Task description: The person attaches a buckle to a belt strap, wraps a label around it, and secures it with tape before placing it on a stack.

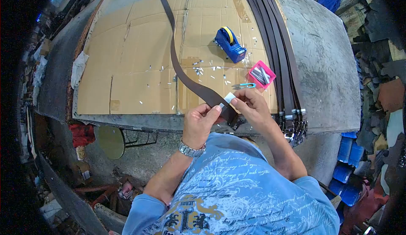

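Observation:
A long dark brown belt (186, 79) curves over the cardboard down to the table's front edge. My left hand (200, 123) pinches it near its lower end, the thumb beside a small whitish strip on the leather. My right hand (252, 107) is closed on a small white label (229, 97), just above the belt and close to my left thumb. Right of my hands, small blue snips (244, 85) lie by a pink tray (273, 71) holding grey and white strips. Farther back stands a blue tape dispenser (231, 49) with yellow tape.
Flattened cardboard (139, 57) covers the middle of the grey table (325, 65), with small paper scraps scattered on it. A row of dark belts (281, 49) with metal buckles runs along the right. Beneath the table at left are a round stool (111, 142) and red cloth (81, 134).

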`<state>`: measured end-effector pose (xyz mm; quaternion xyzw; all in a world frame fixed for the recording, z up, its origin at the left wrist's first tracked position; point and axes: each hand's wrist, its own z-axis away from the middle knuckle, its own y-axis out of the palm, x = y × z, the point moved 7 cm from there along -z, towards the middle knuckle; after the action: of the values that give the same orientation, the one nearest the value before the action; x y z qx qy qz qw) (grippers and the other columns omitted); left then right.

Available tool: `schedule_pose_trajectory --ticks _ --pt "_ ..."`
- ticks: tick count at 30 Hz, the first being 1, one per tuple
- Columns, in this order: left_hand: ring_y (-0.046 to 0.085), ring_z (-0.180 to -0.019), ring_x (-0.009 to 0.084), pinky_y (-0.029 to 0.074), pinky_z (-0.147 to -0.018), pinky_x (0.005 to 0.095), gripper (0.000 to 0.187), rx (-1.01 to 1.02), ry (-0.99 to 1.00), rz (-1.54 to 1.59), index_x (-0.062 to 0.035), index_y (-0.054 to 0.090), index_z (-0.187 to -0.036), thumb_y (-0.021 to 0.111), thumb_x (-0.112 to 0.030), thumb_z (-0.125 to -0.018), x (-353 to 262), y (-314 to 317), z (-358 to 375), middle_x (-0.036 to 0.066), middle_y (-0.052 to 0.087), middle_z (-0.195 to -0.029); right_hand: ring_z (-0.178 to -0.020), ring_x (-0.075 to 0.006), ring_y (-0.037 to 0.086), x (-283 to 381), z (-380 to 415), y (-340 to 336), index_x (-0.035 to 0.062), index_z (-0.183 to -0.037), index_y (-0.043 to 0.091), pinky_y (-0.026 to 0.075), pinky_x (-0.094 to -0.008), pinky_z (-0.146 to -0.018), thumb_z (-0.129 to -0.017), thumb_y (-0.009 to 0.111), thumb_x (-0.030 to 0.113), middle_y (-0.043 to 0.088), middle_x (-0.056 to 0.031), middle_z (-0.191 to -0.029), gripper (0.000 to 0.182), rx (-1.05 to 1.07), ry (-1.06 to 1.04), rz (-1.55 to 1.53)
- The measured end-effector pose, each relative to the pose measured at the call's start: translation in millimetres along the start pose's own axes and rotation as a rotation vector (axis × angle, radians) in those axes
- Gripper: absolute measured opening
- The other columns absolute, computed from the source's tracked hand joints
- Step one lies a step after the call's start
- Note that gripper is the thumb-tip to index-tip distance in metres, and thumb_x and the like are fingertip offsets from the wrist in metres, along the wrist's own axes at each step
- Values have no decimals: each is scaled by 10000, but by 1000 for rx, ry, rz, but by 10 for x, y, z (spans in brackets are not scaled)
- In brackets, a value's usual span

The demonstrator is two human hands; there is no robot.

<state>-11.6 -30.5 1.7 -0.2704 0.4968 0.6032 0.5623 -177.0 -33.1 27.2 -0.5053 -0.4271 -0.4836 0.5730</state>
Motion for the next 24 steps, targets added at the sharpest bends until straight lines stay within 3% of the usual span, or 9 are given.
schedule_pose_trajectory --ticks 5,7,8,10,11,13,24 --pt "616 -627 81 499 -565 221 225 -22 33 -72 26 651 -777 630 -158 -904 -5 -17 32 42 654 -701 -650 -126 568 59 59 57 -7 -845 623 440 -284 -571 -821 678 109 607 -59 -732 130 1 12 122" --pt "602 -605 68 481 -542 213 235 -46 61 -141 25 652 -763 626 -161 -905 -32 -25 42 36 651 -674 -605 -194 564 280 126 92 18 -758 610 443 -320 -545 -736 692 43 568 -90 -682 89 -90 -274 268" --pt "602 -605 68 481 -542 213 235 -48 61 -138 25 652 -763 626 -161 -905 -2 -42 37 36 651 -674 -605 -194 564 309 132 113 18 -758 610 443 -320 -545 -736 692 43 568 -90 -682 89 -87 -274 271" --pt "590 -596 54 465 -525 206 238 -83 80 -228 30 650 -753 624 -153 -903 62 -101 17 37 649 -655 -583 -195 544 600 245 257 13 -754 589 424 -321 -518 -697 670 -42 534 -84 -653 113 -89 -626 641" --pt "590 -596 54 465 -525 206 238 -83 80 -226 30 650 -753 624 -153 -903 49 -104 27 37 649 -655 -586 -266 533 649 281 305 18 -732 570 425 -353 -517 -643 661 -51 520 -97 -659 145 -97 -672 694" --pt "619 -655 87 531 -599 240 187 -13 24 -147 39 643 -825 623 -127 -909 32 -55 58 53 658 -751 -579 -254 525 701 323 341 19 -726 564 421 -355 -514 -637 664 -46 510 -88 -656 149 -89 -691 753" --pt "630 -710 87 534 -650 228 212 176 50 -106 50 634 -853 597 -142 -936 9 70 95 68 669 -778 -626 -204 522 693 453 388 43 -761 563 410 -336 -529 -623 672 50 488 -50 -688 176 -15 -761 1012"
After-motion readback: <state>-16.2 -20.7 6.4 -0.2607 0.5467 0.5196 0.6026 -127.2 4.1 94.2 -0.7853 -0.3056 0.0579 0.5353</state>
